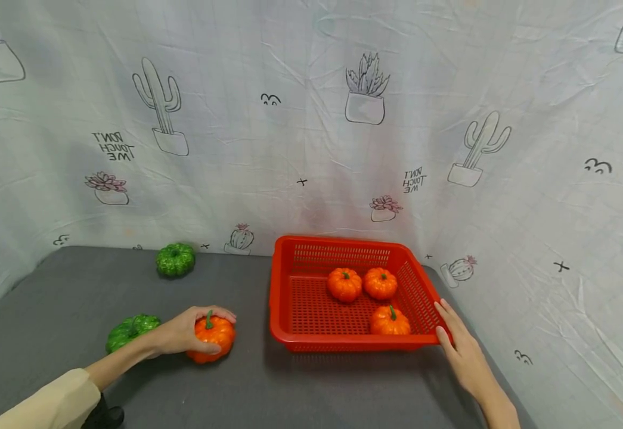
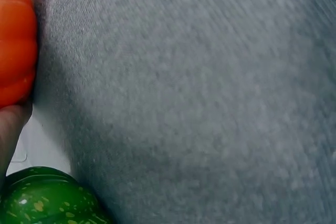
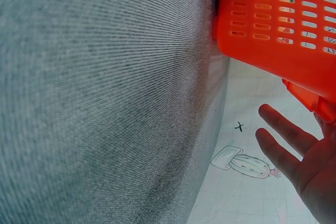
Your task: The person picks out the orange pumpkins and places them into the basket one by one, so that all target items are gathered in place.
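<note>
My left hand (image 1: 185, 330) grips an orange pumpkin (image 1: 216, 335) with a green stem, fingers over its far side and thumb on its near side. Whether the pumpkin touches the table is unclear. Beside the left wrist is a speckled green pumpkin (image 1: 131, 331), partly hidden by the forearm. My right hand (image 1: 464, 357) touches the near right corner of a red plastic basket (image 1: 354, 339). Two of its fingers (image 3: 286, 153) stretch out straight below the rim in the right wrist view. Inside the basket lie three orange pumpkins (image 1: 344, 285).
Another green pumpkin (image 1: 175, 260) sits at the back left of the grey table (image 1: 225, 393). A white cloth (image 1: 300, 149) printed with cacti hangs behind the table and along its right side, close to the basket and right hand.
</note>
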The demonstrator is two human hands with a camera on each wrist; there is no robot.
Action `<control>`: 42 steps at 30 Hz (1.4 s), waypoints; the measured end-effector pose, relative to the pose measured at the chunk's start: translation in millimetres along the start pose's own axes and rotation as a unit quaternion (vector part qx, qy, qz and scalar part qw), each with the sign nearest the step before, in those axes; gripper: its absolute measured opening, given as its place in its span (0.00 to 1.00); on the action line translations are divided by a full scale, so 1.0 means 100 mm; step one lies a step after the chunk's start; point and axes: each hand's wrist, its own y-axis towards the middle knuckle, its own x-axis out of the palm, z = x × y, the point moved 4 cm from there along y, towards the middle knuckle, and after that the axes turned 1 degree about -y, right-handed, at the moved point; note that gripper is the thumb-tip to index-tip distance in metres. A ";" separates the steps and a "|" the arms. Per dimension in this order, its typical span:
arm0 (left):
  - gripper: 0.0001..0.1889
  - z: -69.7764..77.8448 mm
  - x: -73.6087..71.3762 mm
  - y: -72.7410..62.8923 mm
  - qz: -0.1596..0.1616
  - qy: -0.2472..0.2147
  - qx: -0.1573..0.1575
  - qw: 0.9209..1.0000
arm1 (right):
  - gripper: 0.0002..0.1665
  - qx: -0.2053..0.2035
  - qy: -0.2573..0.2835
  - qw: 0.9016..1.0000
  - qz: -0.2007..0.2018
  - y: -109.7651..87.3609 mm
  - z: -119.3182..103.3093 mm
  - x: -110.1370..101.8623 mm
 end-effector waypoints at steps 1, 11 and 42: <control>0.25 0.00 0.00 -0.01 -0.004 0.002 0.004 1.000 | 0.29 0.000 0.001 1.000 -0.001 0.00 0.00 0.00; 0.25 0.00 0.02 -0.01 -0.011 0.007 0.014 1.000 | 0.29 -0.011 0.000 1.000 0.009 -0.01 0.01 0.01; 0.25 0.72 -0.08 0.12 0.148 0.007 -0.096 0.984 | 0.30 0.009 -0.003 1.000 -0.002 0.01 0.00 0.01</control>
